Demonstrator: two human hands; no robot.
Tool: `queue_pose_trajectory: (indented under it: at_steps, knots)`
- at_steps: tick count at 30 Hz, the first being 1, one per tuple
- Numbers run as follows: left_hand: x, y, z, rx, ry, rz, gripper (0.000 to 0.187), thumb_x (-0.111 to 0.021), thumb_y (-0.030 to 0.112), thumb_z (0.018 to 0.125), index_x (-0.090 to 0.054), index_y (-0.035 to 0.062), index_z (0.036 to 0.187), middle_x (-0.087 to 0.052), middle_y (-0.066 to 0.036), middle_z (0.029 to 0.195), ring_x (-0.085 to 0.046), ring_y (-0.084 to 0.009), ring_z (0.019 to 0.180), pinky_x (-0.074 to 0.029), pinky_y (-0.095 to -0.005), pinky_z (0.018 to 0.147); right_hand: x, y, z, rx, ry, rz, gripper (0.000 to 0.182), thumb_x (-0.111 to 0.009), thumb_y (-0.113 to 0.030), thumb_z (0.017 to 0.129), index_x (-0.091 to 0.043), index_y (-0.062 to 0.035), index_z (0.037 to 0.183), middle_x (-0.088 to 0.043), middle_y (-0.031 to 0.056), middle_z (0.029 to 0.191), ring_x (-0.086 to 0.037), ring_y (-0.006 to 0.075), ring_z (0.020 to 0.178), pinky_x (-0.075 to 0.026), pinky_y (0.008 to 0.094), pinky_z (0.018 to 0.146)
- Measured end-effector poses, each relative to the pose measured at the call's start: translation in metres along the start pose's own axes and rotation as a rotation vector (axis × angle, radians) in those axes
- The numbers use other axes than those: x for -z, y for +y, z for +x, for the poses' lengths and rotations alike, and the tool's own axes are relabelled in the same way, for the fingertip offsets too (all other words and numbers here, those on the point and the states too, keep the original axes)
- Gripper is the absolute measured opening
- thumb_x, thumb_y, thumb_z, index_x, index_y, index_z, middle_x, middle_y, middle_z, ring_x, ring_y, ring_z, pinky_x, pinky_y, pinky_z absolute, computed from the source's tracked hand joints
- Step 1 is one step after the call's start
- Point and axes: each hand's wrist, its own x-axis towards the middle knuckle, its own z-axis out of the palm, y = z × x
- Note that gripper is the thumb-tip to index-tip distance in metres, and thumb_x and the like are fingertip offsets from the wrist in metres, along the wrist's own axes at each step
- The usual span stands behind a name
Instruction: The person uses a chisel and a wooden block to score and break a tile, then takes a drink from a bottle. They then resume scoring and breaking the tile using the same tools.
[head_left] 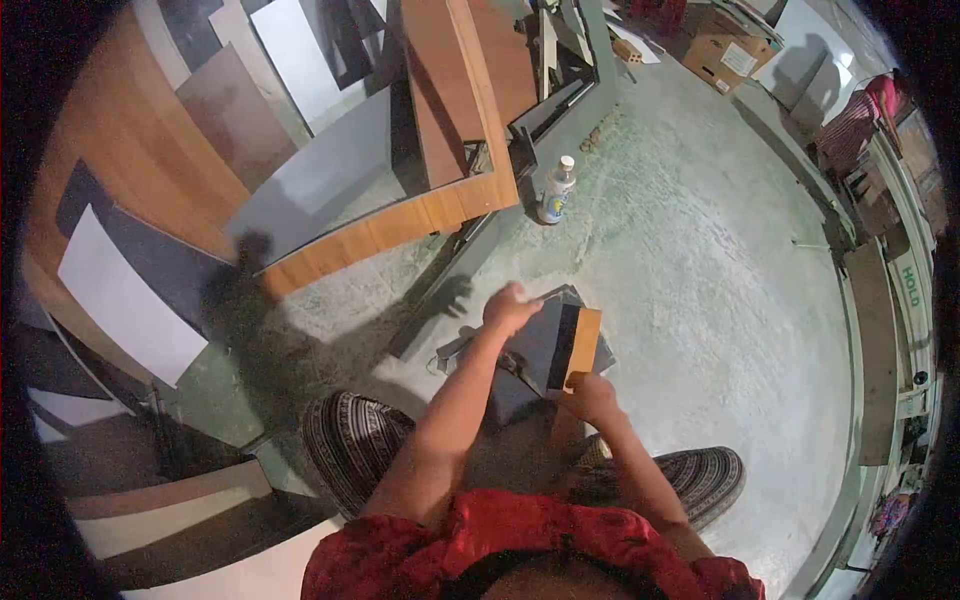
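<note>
In the head view a flat orange wood-coloured strip with a dark band along its left side lies slanted over dark grey pieces on the floor. My right hand is closed around the strip's near end, thumb on top. My left hand is to the left of the strip, over the far left edge of the grey pieces. Its fingers are apart and point right, with nothing in them. Below that hand a small dark object lies on the grey pieces, its kind unclear.
A plastic bottle with a white cap stands ahead on the concrete floor. An orange wooden frame and several loose panels fill the left. A cardboard box sits far right, and long boards line the right side.
</note>
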Motion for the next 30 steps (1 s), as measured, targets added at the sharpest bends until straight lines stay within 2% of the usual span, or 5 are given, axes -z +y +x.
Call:
queue_pose_trajectory:
  at_steps: [2,5,11,14,30]
  knots:
    - [-0.009,-0.007,0.059,-0.295,0.312,0.236,0.071,-0.072,0.042,0.066,-0.046,0.0053,0.121,-0.060,-0.017,0.100,-0.060,-0.0282,0.094,-0.046,-0.0366,0.082,0.050,-0.012,-0.026,0.212,0.202,0.133,0.043,-0.070,-0.043,0.071,-0.066,-0.0049,0.091,-0.066,0.0136,0.087,-0.063,0.0303,0.083,-0.046,0.0389,0.080]
    - [0.010,0.041,0.087,-0.256,0.200,0.253,0.080,-0.074,0.038,0.063,-0.038,0.0093,0.128,-0.050,-0.016,0.122,-0.051,-0.0310,0.109,-0.042,-0.0396,0.090,0.104,0.001,-0.056,0.384,0.438,-0.081,0.041,-0.073,-0.036,0.069,-0.064,-0.0073,0.097,-0.066,0.0103,0.081,-0.062,0.0276,0.080,-0.038,0.0415,0.086]
    - [-0.013,0.074,0.179,-0.379,0.251,0.148,0.096,-0.080,0.038,0.057,-0.028,0.0086,0.132,-0.047,-0.018,0.125,-0.050,-0.0331,0.112,-0.042,-0.0399,0.090,0.105,0.038,-0.041,0.193,-0.107,-0.371,0.050,-0.064,-0.044,0.075,-0.057,-0.0069,0.107,-0.062,0.0199,0.081,-0.059,0.0352,0.083,-0.042,0.0428,0.077]
    - [-0.024,0.089,0.214,-0.366,0.240,0.034,0.107,-0.083,0.036,0.054,-0.020,0.0063,0.135,-0.044,-0.020,0.128,-0.046,-0.0334,0.117,-0.040,-0.0397,0.093,0.106,0.051,-0.036,0.461,-0.079,0.060,0.049,-0.066,-0.037,0.074,-0.055,-0.0049,0.109,-0.062,0.0181,0.087,-0.059,0.0354,0.084,-0.044,0.0439,0.077]
    - [-0.053,0.106,0.264,-0.447,0.470,-0.184,0.082,-0.082,0.026,0.054,-0.039,0.0064,0.121,-0.054,-0.016,0.116,-0.051,-0.0355,0.108,-0.040,-0.0433,0.090,0.060,0.083,-0.042,0.523,0.010,0.063,0.049,-0.064,-0.037,0.074,-0.055,-0.0024,0.108,-0.061,0.0165,0.090,-0.058,0.0358,0.087,-0.045,0.0438,0.079]
